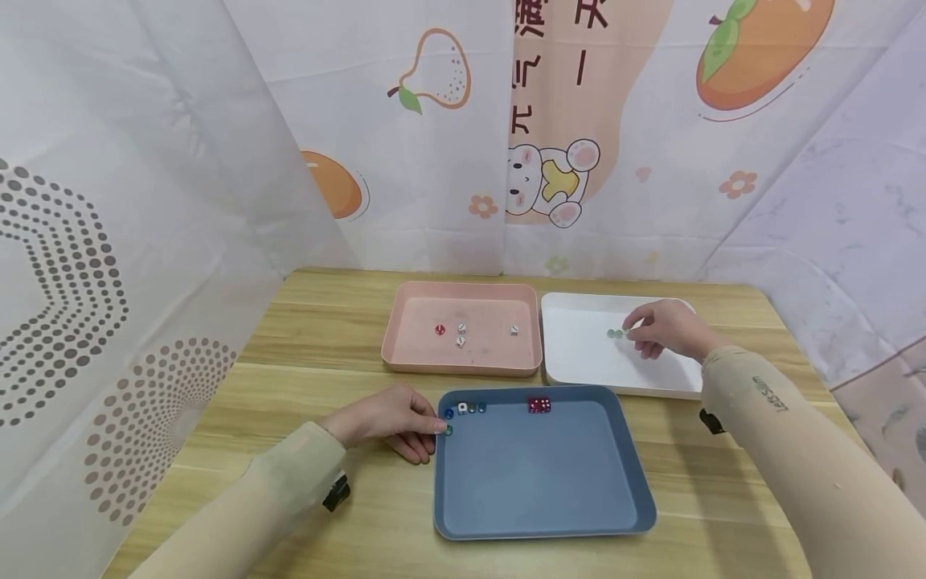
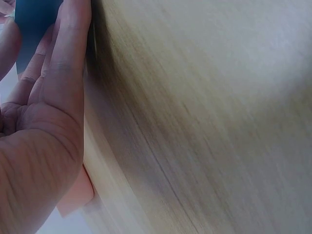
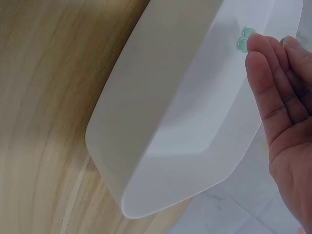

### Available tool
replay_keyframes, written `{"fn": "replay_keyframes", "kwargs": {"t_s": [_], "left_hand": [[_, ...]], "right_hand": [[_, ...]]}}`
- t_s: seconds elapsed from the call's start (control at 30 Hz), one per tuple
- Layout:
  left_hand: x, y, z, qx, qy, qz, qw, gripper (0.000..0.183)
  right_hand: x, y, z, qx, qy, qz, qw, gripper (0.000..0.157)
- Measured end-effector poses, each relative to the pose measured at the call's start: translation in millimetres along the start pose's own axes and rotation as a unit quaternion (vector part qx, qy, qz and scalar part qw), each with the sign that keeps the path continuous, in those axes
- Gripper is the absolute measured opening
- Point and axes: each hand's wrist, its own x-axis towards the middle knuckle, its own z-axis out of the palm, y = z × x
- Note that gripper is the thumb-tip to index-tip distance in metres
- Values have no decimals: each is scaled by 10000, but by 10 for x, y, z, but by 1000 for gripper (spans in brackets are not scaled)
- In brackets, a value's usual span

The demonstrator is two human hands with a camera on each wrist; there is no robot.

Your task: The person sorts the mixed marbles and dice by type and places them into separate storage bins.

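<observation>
Left grip [image 1: 394, 422] pinches a green bead [image 1: 448, 431] in the far-left part of the blue tray [image 1: 542, 482]; right grip [image 1: 669, 326] pinches a small piece [image 3: 282, 41] above the white tray [image 1: 579, 362], beside pale beads [image 1: 614, 334]. The far pink tray [image 1: 419, 354] holds white dice [image 1: 461, 329].

1. Three trays: blue tray [image 1: 542, 482]; pink tray [image 1: 485, 312] at its 11 o'clock; white tray [image 1: 586, 358] at 1.
2. Seven dice: pink holds three white dice [image 1: 461, 328], one red die [image 1: 440, 330]; blue holds one white die [image 1: 463, 408], two red dice [image 1: 534, 405] at 12 o'clock.
3. Beads: four beads [image 1: 481, 408] in blue, toward 10 o'clock; two green beads [image 1: 611, 334] in white, plus what looks like a third, mostly hidden by the right fingers [image 3: 263, 80].
</observation>
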Motion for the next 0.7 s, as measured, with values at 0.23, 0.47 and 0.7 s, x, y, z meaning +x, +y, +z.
{"fn": "replay_keyframes", "kwargs": {"t_s": [0.23,0.47,0.7], "left_hand": [[-7,6,-4,-12,-28,14,10000,28],[-8,-3,-9,2,-20,8,10000,28],[-7,-3,-11,-3,-15,4,10000,29]], "right_hand": [[37,52,-14,23,-61,149,9999,27],[108,81,-23,-116,-112,258,9995,26],[177,109,4,-227,-202,250,9992,23]]}}
